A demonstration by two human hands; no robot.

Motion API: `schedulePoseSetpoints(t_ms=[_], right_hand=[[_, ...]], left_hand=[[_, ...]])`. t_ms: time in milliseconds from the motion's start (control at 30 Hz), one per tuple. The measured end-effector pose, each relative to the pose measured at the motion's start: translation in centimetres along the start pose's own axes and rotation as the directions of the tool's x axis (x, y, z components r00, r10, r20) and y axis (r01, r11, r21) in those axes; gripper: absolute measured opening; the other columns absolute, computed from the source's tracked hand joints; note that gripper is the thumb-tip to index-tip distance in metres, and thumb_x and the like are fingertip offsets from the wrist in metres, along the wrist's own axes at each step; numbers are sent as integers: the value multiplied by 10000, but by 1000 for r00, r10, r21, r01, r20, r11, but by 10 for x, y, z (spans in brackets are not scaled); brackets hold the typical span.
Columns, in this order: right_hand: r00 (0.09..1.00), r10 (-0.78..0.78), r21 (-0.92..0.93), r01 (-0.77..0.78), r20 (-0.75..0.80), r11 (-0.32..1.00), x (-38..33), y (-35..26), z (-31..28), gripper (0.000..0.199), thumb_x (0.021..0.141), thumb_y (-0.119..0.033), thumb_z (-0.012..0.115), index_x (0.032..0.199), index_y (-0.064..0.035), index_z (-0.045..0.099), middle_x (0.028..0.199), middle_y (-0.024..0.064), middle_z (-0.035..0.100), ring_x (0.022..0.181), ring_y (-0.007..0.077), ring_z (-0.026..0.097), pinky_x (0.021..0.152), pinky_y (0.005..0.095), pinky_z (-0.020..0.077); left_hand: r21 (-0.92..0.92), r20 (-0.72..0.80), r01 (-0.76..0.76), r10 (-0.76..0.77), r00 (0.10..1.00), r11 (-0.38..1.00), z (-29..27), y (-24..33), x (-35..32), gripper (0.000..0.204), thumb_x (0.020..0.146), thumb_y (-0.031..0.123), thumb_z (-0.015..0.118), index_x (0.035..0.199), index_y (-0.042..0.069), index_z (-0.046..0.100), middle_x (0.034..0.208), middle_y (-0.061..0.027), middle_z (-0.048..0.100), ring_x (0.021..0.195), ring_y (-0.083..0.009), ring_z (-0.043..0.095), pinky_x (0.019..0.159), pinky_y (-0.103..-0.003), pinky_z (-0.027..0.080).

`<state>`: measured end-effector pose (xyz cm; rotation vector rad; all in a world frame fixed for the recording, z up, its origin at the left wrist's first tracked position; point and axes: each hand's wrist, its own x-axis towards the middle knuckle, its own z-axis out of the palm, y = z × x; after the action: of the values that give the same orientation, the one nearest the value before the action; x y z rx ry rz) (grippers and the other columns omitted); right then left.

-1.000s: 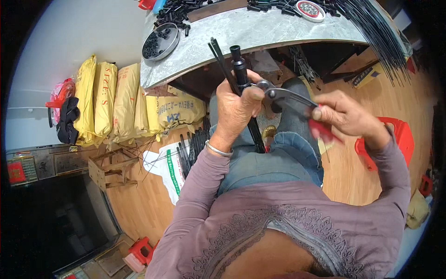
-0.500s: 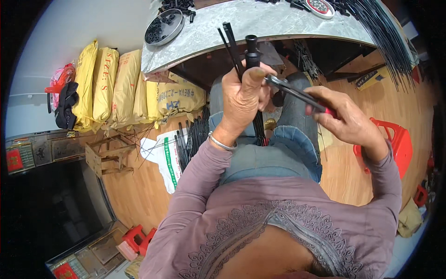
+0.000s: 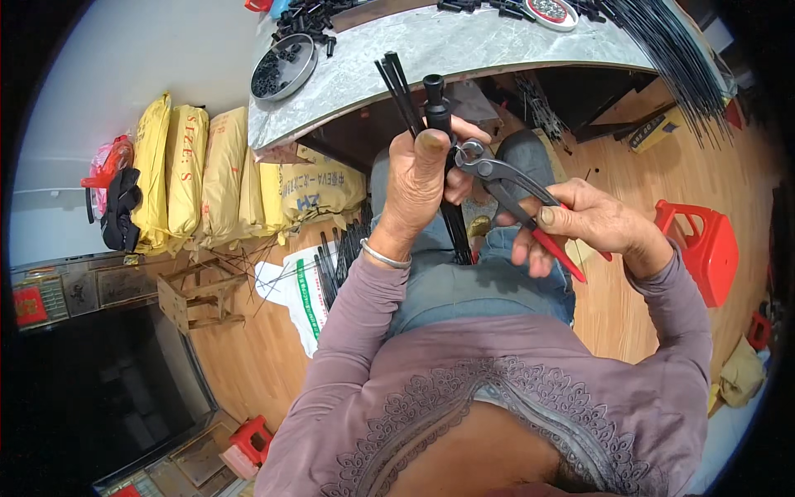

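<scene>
My left hand [image 3: 416,178] is wrapped round a bundle of thin black rods [image 3: 399,89] and a black tubular piece with a flared top [image 3: 436,98], both standing upright above my lap. Below the fist, the dark lengths run down between my legs. My right hand [image 3: 595,217] grips pincers [image 3: 507,176] with grey metal jaws and red handle ends. Their rounded jaws are right beside the black piece at my left fingers; whether they touch it I cannot tell. Under the right palm the pincers' handles are spread apart.
Ahead is a marbled table [image 3: 373,79] bearing a round dish of small black parts [image 3: 284,68], loose black fittings and a rod bundle [image 3: 675,62] over its right edge. Yellow sacks [image 3: 186,170] line the left wall. A red stool [image 3: 700,253] stands right, a wooden stool [image 3: 199,290] left.
The pincers have turned, showing their jaws and spread handles more fully, and my right hand has moved slightly lower. My left hand keeps its hold on the bundle.
</scene>
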<state>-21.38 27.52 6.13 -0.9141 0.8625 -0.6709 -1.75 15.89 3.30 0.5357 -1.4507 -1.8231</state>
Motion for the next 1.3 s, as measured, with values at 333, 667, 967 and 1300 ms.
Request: schedulePoseSetpoints(t_ms=[333,667,967,1300], right_hand=[[993,43,-33,-47,-107,998,1,-1,18,434,970,-376,494,1105,34,533,633,38,510,482,118,522,459,264,474],[955,148,16,-149,-257,989,18,3,38,320,966,-333,508,852,-34,510,603,29,472,461,124,464,416,299,390],[354,-845,-869,-438,-401,229,42,-24,-140,119,828,-106,569,924,-43,600,885,201,614,828,404,591,692,450,457],[464,-687,-757,-623,-559,195,100,-99,-237,230,823,-273,637,920,-70,686,879,179,666,852,360,639,735,460,489]], left_hand=[[-66,72,41,-36,997,997,-4,-3,4,730,856,670,448,942,-39,601,535,25,412,418,-54,384,380,-208,321],[-28,-31,66,-67,997,997,-5,1,9,675,899,627,437,929,-31,587,534,21,399,421,-63,387,389,-219,328],[-72,-76,56,-62,995,996,-12,-9,23,647,928,571,450,952,-66,564,561,-1,418,447,-78,414,417,-223,346],[-127,-92,92,-104,990,988,-14,-18,34,634,923,566,460,960,-60,558,567,0,414,445,-80,413,418,-228,358]])
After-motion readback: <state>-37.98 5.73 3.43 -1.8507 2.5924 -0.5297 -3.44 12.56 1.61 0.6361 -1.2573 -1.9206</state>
